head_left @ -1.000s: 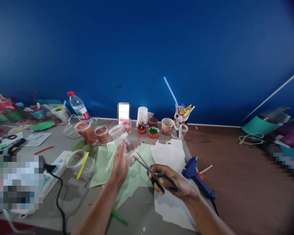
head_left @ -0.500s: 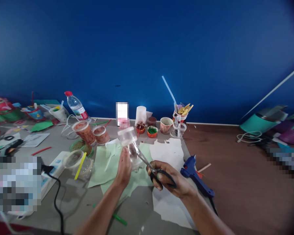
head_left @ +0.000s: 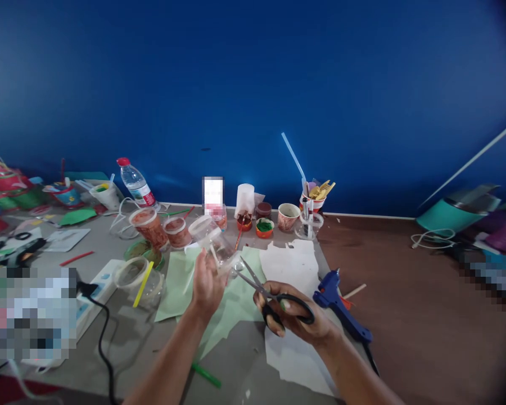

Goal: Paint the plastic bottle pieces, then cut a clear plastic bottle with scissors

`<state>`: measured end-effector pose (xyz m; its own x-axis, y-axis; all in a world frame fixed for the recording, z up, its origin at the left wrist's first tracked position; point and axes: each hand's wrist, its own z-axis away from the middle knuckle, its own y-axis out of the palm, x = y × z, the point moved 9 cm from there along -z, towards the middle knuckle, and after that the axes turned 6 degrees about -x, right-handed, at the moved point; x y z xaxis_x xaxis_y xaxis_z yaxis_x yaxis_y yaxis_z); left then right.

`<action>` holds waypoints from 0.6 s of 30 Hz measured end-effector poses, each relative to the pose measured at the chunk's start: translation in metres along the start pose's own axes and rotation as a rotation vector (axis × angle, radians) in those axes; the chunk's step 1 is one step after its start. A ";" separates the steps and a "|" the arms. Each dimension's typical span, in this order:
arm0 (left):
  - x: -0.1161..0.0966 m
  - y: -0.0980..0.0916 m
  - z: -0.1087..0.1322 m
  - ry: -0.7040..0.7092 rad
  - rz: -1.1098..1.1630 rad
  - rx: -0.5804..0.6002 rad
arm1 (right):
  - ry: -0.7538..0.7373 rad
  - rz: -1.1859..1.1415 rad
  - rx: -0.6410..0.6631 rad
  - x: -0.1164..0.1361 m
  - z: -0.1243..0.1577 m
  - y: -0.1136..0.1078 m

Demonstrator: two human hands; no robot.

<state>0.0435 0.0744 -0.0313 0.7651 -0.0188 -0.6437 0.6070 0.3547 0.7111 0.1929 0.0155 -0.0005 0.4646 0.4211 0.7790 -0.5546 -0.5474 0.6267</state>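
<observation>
Tilted in my left hand (head_left: 207, 284) is a clear plastic bottle piece (head_left: 222, 247) with a whitish rim at its upper left end; my fingers are closed around its lower side. My right hand (head_left: 290, 312) grips black-handled scissors (head_left: 259, 287), thumb and fingers through the loops. The blades are spread apart and point up left, their tips close to the lower right end of the plastic; I cannot tell whether they touch it. Beneath both hands lie pale green paper (head_left: 231, 315) and torn white paper (head_left: 293, 264).
A blue glue gun (head_left: 339, 306) lies right of my right hand. To the left are a clear tub (head_left: 130, 281) with a yellow strip, a power strip (head_left: 95, 295) and a black cable. Paint cups (head_left: 264, 226), a water bottle (head_left: 137, 185) and a cup of utensils (head_left: 314, 197) line the wall.
The plastic piece has tipped further left, and my left hand has turned with it. The scissors have drawn back to the right, off the middle of the plastic, and their blades have spread.
</observation>
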 end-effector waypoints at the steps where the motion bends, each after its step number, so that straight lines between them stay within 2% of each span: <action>1: 0.001 0.001 0.000 -0.024 0.018 -0.013 | 0.006 0.007 -0.009 0.000 0.000 0.000; 4: 0.001 0.011 0.002 -0.054 0.070 0.013 | 0.034 0.041 -0.040 -0.003 0.000 -0.002; 8: -0.002 0.022 0.004 -0.016 0.084 0.094 | 0.051 0.085 -0.080 -0.006 -0.002 -0.007; 18: -0.010 0.009 0.001 0.137 -0.150 -0.004 | 0.052 0.108 -0.108 -0.007 -0.003 -0.009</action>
<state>0.0413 0.0770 -0.0180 0.6298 0.0558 -0.7748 0.7106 0.3614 0.6036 0.1921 0.0198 -0.0116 0.3636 0.4027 0.8400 -0.6718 -0.5113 0.5359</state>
